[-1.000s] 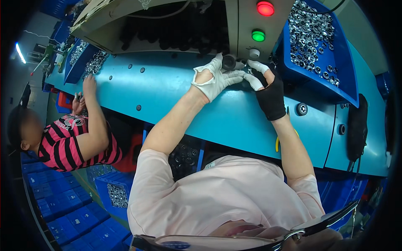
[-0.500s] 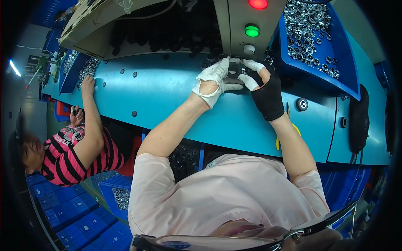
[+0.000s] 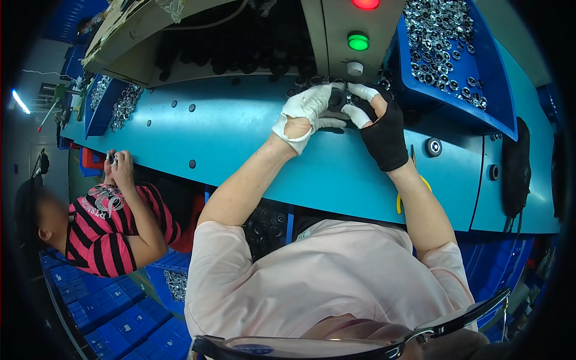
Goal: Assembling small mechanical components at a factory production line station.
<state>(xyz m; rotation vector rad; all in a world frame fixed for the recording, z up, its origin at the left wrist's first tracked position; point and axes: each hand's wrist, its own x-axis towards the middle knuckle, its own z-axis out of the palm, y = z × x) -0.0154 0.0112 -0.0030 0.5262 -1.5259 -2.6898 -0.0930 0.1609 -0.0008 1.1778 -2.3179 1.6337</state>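
My left hand [image 3: 308, 110], in a white glove, and my right hand [image 3: 380, 126], in a black glove with white fingertips, meet over the far side of the blue workbench [image 3: 240, 132]. Together they grip a small dark round part [image 3: 338, 99] with metal on it. Several more dark parts [image 3: 303, 81] lie on the bench just behind my hands. A blue bin of small metal rings [image 3: 441, 36] stands right of my right hand.
A green lamp [image 3: 358, 42] and a red lamp [image 3: 366, 3] sit on a panel above my hands. A second bin of rings [image 3: 117, 102] stands far left. A person in a striped shirt [image 3: 114, 222] works at the left. Blue crates [image 3: 90, 312] are stacked below.
The person at the left has pulled an arm back from the bench and now holds both hands together. My hands stay together on the part, nearly unmoved.
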